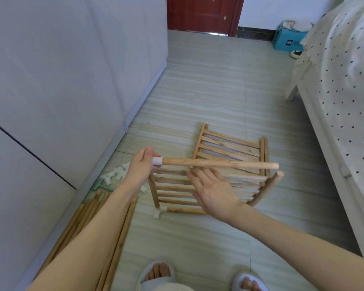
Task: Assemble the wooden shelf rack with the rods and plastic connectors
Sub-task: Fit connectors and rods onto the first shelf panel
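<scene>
While two slippered feet (157, 274) stand at the very bottom edge on the pale striped floor (198, 238), both forearms reach forward over the work. Down at the left, a bundle of loose wooden rods (86, 223) lies along the foot of the white wardrobe (51, 91), partly under the left arm. The right hand (213, 191) hangs palm-up with its fingers spread and straight, holding nothing, just under a rod and in front of a slatted shelf panel (174, 189) that stands on edge. At that panel's lower left corner a white plastic connector (158, 213) sits on the floor, joined to a short rod running right. Up at the left, the left hand (142, 164) pinches a white connector cap (157, 161) fitted on the end of a long wooden rod (219, 163), held level in the air and reaching right across the panel. Just past the left wrist, a small heap of spare white connectors (116, 175) rests by the wardrobe base. Farther on, a second slatted panel (229, 147) lies flat on the floor. To the right runs a bed (345, 101) with a dotted cover, and at the far end a dark red door (204, 13), a teal box (288, 39) beside it.
</scene>
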A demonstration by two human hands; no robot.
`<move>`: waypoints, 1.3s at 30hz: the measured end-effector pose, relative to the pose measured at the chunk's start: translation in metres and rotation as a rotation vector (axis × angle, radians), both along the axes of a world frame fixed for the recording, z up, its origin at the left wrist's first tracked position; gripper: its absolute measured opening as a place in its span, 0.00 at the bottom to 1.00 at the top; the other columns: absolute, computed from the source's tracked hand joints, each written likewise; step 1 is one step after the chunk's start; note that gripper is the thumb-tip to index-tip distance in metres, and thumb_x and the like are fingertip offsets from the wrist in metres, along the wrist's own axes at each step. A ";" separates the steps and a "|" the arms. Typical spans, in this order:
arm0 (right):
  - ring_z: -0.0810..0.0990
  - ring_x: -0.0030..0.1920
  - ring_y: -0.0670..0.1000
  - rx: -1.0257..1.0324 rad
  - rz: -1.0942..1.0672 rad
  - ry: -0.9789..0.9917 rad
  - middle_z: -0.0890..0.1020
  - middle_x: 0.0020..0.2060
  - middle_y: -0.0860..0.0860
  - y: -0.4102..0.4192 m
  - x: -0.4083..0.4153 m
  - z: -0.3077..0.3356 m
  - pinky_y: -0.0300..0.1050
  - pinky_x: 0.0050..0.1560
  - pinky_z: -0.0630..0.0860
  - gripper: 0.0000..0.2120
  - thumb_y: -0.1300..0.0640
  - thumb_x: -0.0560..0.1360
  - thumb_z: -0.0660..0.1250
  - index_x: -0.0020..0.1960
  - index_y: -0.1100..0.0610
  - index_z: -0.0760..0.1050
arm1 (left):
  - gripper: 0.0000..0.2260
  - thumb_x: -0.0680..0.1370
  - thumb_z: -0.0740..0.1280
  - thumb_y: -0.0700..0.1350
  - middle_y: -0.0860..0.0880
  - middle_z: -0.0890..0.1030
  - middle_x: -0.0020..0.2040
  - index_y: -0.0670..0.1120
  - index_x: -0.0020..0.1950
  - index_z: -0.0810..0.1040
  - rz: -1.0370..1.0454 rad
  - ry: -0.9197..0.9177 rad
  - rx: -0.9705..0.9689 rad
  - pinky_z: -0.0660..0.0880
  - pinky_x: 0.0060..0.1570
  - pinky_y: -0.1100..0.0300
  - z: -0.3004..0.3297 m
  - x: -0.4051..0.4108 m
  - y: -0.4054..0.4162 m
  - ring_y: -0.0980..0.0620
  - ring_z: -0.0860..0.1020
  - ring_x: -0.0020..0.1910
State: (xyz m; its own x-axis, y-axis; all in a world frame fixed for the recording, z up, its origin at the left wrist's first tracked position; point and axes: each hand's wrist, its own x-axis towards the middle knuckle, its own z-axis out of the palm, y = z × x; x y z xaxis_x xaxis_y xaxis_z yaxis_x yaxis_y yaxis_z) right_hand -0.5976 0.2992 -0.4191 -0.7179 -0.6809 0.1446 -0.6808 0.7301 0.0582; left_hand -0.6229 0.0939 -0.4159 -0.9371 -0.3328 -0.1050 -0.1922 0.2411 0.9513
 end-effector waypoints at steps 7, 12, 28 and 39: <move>0.77 0.48 0.58 0.119 -0.053 -0.182 0.77 0.54 0.58 -0.016 -0.052 -0.026 0.51 0.43 0.75 0.16 0.63 0.78 0.55 0.65 0.57 0.61 | 0.21 0.83 0.50 0.53 0.48 0.81 0.50 0.48 0.47 0.80 -0.115 -0.101 0.315 0.70 0.52 0.58 -0.009 -0.003 -0.020 0.51 0.77 0.50; 0.77 0.45 0.59 -0.016 -0.138 -0.138 0.78 0.54 0.55 -0.015 -0.081 -0.040 0.45 0.31 0.63 0.10 0.60 0.80 0.55 0.60 0.55 0.68 | 0.13 0.83 0.52 0.45 0.43 0.79 0.56 0.43 0.57 0.75 0.140 -0.205 0.170 0.72 0.55 0.57 -0.078 -0.020 -0.053 0.47 0.76 0.57; 0.71 0.19 0.54 -0.177 -0.155 0.055 0.76 0.24 0.51 -0.007 -0.084 -0.040 0.29 0.28 0.42 0.04 0.62 0.68 0.72 0.43 0.58 0.79 | 0.14 0.78 0.63 0.40 0.36 0.75 0.59 0.38 0.62 0.71 -0.227 -0.493 -0.706 0.70 0.55 0.52 -0.227 -0.046 -0.084 0.39 0.74 0.57; 0.78 0.48 0.60 -0.119 -0.248 -0.122 0.79 0.54 0.56 -0.003 -0.084 -0.042 0.45 0.37 0.62 0.13 0.56 0.81 0.53 0.62 0.57 0.69 | 0.10 0.74 0.70 0.42 0.59 0.78 0.43 0.54 0.52 0.75 -0.206 0.060 -0.383 0.70 0.38 0.74 -0.091 0.042 -0.028 0.63 0.77 0.43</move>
State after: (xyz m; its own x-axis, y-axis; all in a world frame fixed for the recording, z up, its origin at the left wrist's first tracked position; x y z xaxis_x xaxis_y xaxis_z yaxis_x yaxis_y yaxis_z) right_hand -0.6816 0.2963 -0.4615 -0.8772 -0.4660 0.1157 -0.4776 0.8718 -0.1092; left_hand -0.5812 0.0656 -0.5070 -0.9887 -0.1428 0.0464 -0.0503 0.6062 0.7938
